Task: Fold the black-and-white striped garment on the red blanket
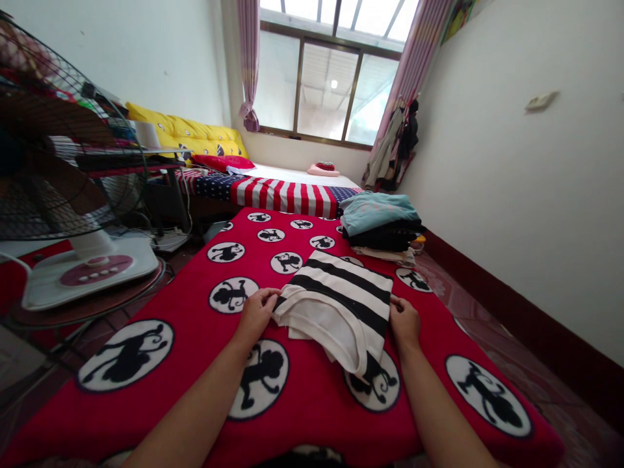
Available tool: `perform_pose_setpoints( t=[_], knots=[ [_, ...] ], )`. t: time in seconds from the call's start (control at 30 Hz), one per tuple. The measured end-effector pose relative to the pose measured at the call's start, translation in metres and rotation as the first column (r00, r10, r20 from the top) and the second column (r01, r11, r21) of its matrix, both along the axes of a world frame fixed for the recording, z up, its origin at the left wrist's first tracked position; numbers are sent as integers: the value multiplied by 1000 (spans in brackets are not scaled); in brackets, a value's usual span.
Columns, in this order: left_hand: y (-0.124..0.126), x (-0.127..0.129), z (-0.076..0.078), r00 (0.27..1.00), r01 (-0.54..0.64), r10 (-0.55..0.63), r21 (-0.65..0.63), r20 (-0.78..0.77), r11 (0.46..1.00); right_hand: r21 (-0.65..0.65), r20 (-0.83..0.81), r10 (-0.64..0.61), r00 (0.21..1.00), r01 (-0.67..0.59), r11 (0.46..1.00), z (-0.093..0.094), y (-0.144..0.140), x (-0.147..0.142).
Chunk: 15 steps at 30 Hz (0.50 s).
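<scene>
A black-and-white striped shirt [344,286] lies folded into a rough rectangle on the red blanket [195,351], its round white neckline turned toward me. My left hand [258,313] pinches the shirt's left edge beside the collar between thumb and fingers. At the opposite edge, my right hand [404,320] has its fingers curled onto the striped fabric. The fingertips of both hands are partly hidden by the cloth. Just beyond the shirt sits a stack of folded clothes [383,224], with a light blue garment on top and black ones beneath.
An electric fan [92,260] stands on a round stool at the left, near a cluttered desk [156,166]. Farther back is a bed with a stars-and-stripes cover [287,195] and a yellow cushion [195,133]. Clothes [392,146] hang by the window; a white wall [517,195] bounds the right.
</scene>
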<state>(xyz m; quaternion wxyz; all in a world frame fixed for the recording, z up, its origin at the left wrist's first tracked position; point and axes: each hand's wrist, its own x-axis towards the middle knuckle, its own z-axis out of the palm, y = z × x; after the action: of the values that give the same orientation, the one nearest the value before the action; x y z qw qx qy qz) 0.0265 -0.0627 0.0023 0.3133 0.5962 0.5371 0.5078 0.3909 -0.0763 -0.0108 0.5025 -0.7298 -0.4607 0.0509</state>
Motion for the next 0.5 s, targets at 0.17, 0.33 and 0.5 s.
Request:
perform_pose_setpoints(
  t=[0.17, 0.33, 0.5],
  knots=[
    [0, 0, 0, 1000, -2, 2, 5, 0, 1000, 9, 7, -3, 1000, 3, 1000, 0, -1, 0],
    [1, 0, -1, 1000, 2, -2, 7, -6, 1000, -15, 0, -5, 1000, 5, 1000, 2, -2, -1],
    [0, 0, 0, 1000, 5, -5, 8, -10, 1000, 1, -5, 6, 1000, -6, 1000, 2, -1, -1]
  ],
)
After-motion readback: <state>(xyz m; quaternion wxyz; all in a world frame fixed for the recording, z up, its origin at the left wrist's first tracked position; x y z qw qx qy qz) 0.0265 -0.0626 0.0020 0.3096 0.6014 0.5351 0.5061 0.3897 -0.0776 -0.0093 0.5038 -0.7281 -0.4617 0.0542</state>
